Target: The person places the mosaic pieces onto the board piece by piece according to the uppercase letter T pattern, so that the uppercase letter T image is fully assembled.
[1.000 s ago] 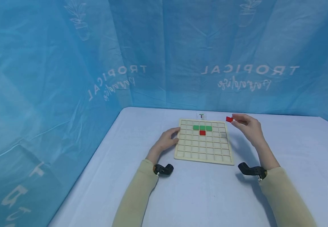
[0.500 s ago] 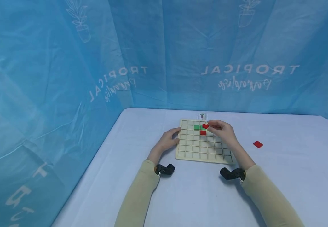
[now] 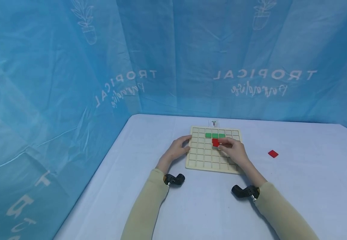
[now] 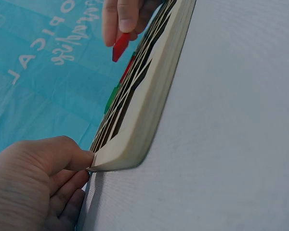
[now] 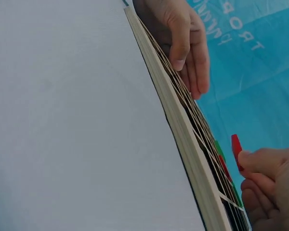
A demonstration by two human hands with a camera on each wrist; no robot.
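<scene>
In the head view a pale wooden grid board lies on the table. Three green tiles sit in a row near its far side, and one red tile is in a square just below the middle one. My right hand pinches another red tile between thumb and fingers; in the left wrist view it hangs tilted, a little above the board. Against the board's left edge rests my left hand, thumb and fingers spread and touching the rim, as the left wrist view shows close up.
A single loose red tile lies on the white tablecloth to the right of the board. Behind the board is a small printed grid pattern. Blue curtains hang at the back and left.
My right hand has carried the red tile leftward from beyond the board's right edge, then nearer to me, below the green row. My left hand stays at the board's edge.
</scene>
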